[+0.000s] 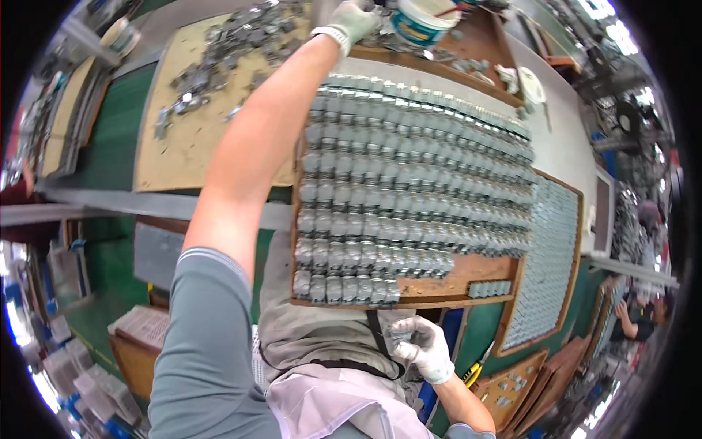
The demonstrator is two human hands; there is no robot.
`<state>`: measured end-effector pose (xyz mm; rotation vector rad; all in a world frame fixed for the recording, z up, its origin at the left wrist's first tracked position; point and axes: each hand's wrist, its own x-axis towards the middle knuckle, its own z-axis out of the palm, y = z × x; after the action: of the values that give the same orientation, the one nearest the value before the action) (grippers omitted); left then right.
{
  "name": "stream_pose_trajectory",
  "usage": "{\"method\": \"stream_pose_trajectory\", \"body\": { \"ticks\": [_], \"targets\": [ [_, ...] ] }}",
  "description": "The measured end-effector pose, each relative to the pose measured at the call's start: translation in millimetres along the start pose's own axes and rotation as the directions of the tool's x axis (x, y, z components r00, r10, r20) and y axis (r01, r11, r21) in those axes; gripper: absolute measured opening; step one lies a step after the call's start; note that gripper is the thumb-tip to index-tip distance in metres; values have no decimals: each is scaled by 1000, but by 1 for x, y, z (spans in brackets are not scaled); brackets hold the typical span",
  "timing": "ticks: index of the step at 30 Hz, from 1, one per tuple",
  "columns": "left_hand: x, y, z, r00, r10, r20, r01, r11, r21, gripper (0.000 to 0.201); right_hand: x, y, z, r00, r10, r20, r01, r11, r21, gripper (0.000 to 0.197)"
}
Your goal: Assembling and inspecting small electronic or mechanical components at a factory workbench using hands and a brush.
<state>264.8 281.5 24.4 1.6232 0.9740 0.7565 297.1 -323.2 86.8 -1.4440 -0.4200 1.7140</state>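
My left hand (352, 23), in a white glove, reaches across to the far edge of the view. Its fingers are at small metal pieces beside a white and blue bucket (423, 23); the bend of the hand hides whether they grip any. My gloved right hand (428, 350) is close to my body, just below the near edge of a wooden tray (468, 272). Thumb and fingers are pinched around a small grey metal part (401, 336). Rows of similar grey metal parts (409, 175) fill most of the tray, and a short separate row (489, 289) lies at its near right.
Loose metal pieces (212, 62) are heaped on a tan board (164, 150) at the far left. A second filled tray (552, 256) adjoins on the right. Yellow-handled pliers (475, 372) lie right of my right hand. Another person (643, 322) is at the far right.
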Motion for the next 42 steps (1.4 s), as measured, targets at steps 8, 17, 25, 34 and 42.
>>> {"method": "stream_pose_trajectory", "body": {
  "ticks": [8, 17, 25, 34, 42],
  "targets": [
    [-23, 76, 108, 933, 215, 288, -262, 955, 136, 45, -6, 11, 2, 992, 35, -118, -21, 992, 123, 45],
    [15, 43, 180, 802, 564, 199, -514, 480, 711, 23, -18, 16, -19, 974, -48, -220, 76, 989, 123, 54],
    [-167, 84, -37, 759, 650, 41, -538, 590, 602, 41, -19, 9, -12, 978, -145, -153, 152, 988, 38, 52],
    [-275, -120, -122, 789, 582, -197, -169, 514, 841, 34, 5, -1, 11, 918, -393, -46, 381, 910, -165, 39],
    [-347, -15, -90, 888, 154, -433, -23, 956, 293, 42, -6, 28, -16, 913, -391, -119, 368, 912, -179, 45]
  ]
}}
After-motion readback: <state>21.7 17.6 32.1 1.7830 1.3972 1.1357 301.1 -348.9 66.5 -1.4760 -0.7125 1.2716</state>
